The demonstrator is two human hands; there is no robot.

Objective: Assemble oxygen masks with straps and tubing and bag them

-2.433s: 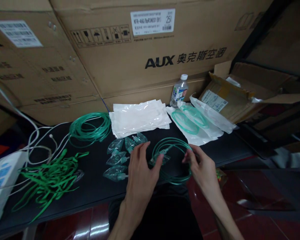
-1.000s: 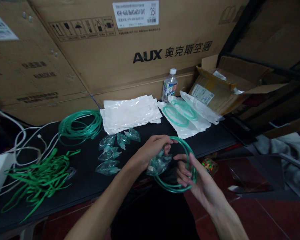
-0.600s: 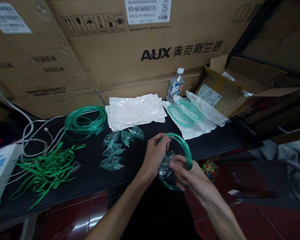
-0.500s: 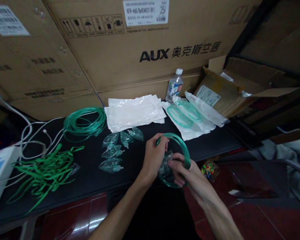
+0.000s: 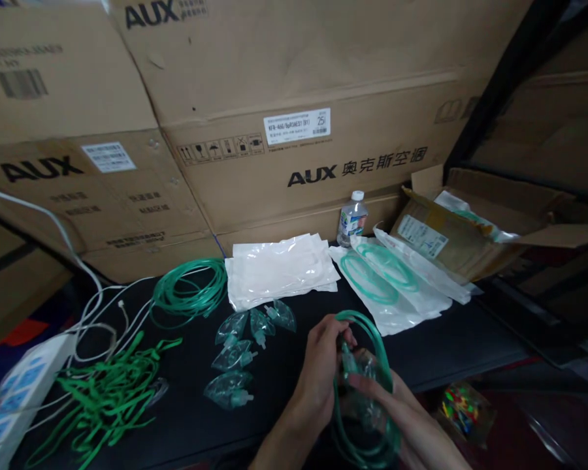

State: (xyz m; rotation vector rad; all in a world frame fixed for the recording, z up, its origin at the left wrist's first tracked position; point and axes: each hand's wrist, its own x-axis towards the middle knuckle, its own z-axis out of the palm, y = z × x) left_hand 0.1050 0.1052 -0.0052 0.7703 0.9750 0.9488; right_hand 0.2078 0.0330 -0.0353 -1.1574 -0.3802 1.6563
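Observation:
A coil of green oxygen tubing [image 5: 383, 356] hangs from my left hand [image 5: 322, 356], whose fingers are closed around its upper left side. Inside the loop is a clear oxygen mask [image 5: 370, 408] with a pale green connector. My right hand [image 5: 394, 405] grips the mask from the right, its thumb across the clear plastic, and the coil passes against this hand. The left fingertips are close to the connector; whether they touch it is hard to see. Several similar loose masks [image 5: 232, 356] lie on the black tabletop [image 5: 186, 408] to the left.
Behind are white packets [image 5: 279, 271], a water bottle [image 5: 353, 219] and bagged tubing [image 5: 392, 274]. An open carton [image 5: 436, 241] stands at right. Loose tubing [image 5: 189, 290], green straps [image 5: 108, 391] and a power strip [image 5: 24, 385] lie left. Large cartons [image 5: 298, 78] form the back.
My view has tilted up, so the table sits lower in the picture. The mask has turned within the coil, and its connector now shows near my left fingers.

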